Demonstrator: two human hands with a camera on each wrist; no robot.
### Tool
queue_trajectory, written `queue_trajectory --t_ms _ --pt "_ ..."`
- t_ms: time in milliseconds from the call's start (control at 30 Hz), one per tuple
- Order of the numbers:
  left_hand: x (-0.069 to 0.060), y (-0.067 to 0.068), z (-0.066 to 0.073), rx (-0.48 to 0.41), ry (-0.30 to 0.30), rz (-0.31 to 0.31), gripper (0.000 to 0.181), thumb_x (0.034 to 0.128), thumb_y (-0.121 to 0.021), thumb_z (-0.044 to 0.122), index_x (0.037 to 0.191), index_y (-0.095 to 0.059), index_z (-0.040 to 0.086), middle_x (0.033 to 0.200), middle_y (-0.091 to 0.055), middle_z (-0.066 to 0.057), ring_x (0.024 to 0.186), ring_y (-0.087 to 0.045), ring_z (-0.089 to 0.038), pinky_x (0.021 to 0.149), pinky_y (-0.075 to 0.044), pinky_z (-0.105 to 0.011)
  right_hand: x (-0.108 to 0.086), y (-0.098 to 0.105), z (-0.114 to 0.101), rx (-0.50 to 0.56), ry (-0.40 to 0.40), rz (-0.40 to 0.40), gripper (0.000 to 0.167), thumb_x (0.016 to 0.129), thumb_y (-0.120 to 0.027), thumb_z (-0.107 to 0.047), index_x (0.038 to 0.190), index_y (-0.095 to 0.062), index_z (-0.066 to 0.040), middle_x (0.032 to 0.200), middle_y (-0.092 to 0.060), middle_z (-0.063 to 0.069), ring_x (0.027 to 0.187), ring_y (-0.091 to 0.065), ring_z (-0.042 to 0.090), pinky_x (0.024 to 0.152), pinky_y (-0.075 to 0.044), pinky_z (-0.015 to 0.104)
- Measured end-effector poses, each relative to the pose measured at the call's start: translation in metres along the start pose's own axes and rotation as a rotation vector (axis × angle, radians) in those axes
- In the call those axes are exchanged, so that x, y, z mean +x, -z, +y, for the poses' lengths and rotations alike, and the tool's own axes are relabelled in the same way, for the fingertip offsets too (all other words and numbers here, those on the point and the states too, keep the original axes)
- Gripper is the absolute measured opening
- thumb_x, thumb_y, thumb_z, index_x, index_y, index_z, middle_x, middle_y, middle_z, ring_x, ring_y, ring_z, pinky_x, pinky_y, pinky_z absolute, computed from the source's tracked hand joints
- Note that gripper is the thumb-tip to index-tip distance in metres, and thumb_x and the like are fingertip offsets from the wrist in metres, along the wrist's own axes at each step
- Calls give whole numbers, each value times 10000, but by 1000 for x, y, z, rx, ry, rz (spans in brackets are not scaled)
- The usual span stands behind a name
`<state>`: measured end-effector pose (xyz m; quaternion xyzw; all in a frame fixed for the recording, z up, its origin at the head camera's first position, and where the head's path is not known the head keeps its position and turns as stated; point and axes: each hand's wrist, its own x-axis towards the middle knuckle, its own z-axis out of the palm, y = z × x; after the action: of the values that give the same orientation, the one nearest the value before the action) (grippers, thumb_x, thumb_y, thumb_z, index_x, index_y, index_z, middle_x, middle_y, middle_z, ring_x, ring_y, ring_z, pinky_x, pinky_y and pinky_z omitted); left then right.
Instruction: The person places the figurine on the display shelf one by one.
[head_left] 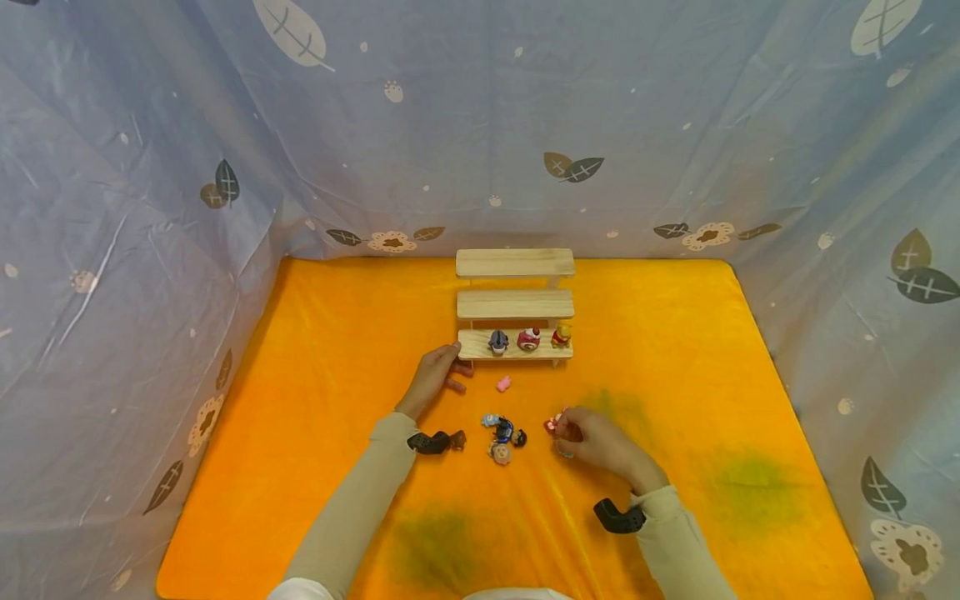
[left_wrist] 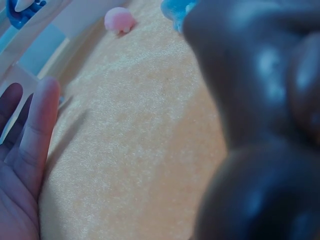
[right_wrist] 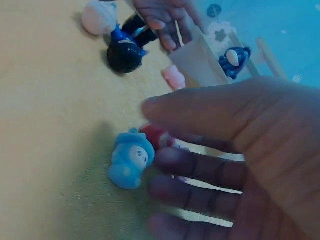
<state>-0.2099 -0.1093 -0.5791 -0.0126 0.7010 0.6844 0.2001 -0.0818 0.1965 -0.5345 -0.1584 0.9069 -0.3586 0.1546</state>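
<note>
My left hand (head_left: pixel 433 377) is at the left end of the lowest step of a wooden three-step stand (head_left: pixel 471 345), its fingers extended. Over small figurines at the right, my right hand (head_left: pixel 600 442) hovers with thumb and fingers apart. Close to its fingertips lie a light blue figurine (right_wrist: pixel 131 162) and a red figurine (head_left: pixel 552 424), partly hidden by the fingers. On the lowest step stand a dark blue-grey figurine (head_left: pixel 498 342), a red-and-white figurine (head_left: pixel 528 338) and a yellow bear figurine (head_left: pixel 562 337).
A pink figurine (head_left: pixel 503 383) lies before the stand. Nearer me are a black-haired figurine (head_left: pixel 505 430), a pale blue one (head_left: pixel 491 420) and a tan one (head_left: pixel 499 453). A brown figurine (head_left: pixel 457 440) is by the left wrist camera. Patterned curtains (head_left: pixel 495 125) surround the orange cloth (head_left: pixel 337 333).
</note>
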Motion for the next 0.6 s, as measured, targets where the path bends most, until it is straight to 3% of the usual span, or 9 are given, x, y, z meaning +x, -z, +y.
queue_trajectory --t_ms 333,467,600 --pt "-1 -1 0 -1 -15 9 539 1046 -507 502 1223 -656 15 912 -741 -126 564 -694 -159 639 -644 -347 1 -6 -4 -35 -16 -82 61 949 -693 -79 1005 -684 -58 931 -641 20 788 -511 87 690 -478 229" --pt "-1 -1 0 -6 -18 5 538 1052 -502 490 1218 -654 2 908 -734 -116 583 -698 -155 633 -644 -341 1 -5 -2 -51 27 -84 93 968 -654 -57 1024 -728 -46 979 -668 44 842 -535 96 726 -508 249" --pt "-1 -1 -1 -12 -20 2 551 1050 -500 498 1208 -650 -9 926 -735 -146 585 -695 -149 636 -643 -336 3 -4 -1 39 79 -52 107 997 -610 -49 992 -718 -54 969 -655 47 856 -527 92 732 -505 246"
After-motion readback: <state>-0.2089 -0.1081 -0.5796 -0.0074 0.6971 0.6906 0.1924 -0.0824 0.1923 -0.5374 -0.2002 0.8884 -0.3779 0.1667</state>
